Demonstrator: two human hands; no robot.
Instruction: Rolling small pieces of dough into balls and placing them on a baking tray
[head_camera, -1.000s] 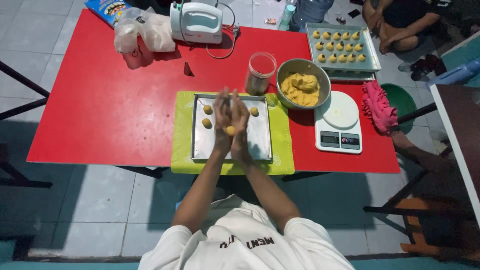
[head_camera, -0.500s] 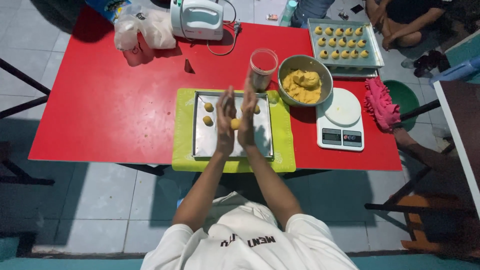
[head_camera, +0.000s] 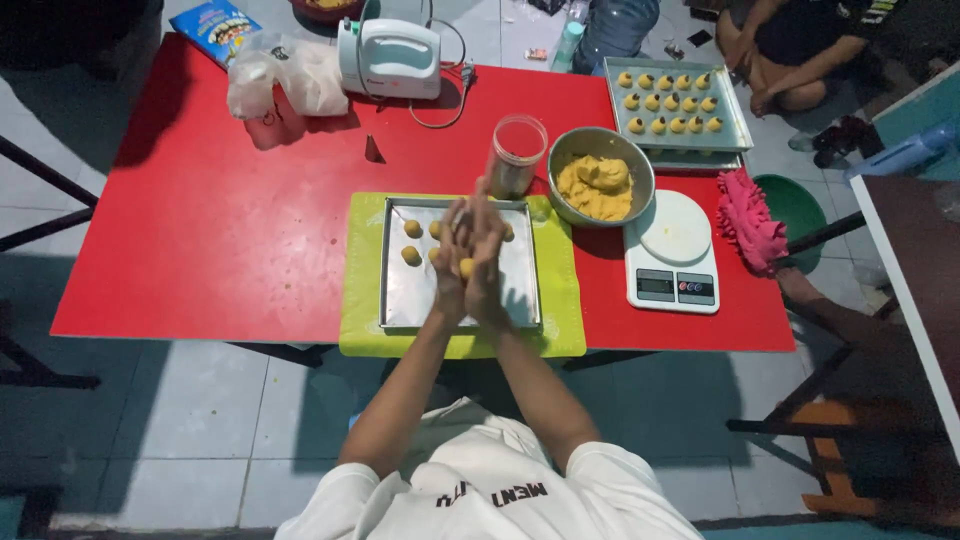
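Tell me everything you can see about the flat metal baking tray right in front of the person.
The rectangular silver metal baking tray lies flat on a lime-green mat on the red table. It looks shiny, with a low raised rim. A few small yellow dough balls sit near its far left corner; the rest looks bare. The person's pressed-together hands hide its middle.

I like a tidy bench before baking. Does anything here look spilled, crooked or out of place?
Nothing looks spilled. The baking tray sits square on the green mat, and both hands press a dough ball between the palms. The one oddity: the filled tray at the far corner overhangs the red table edge.
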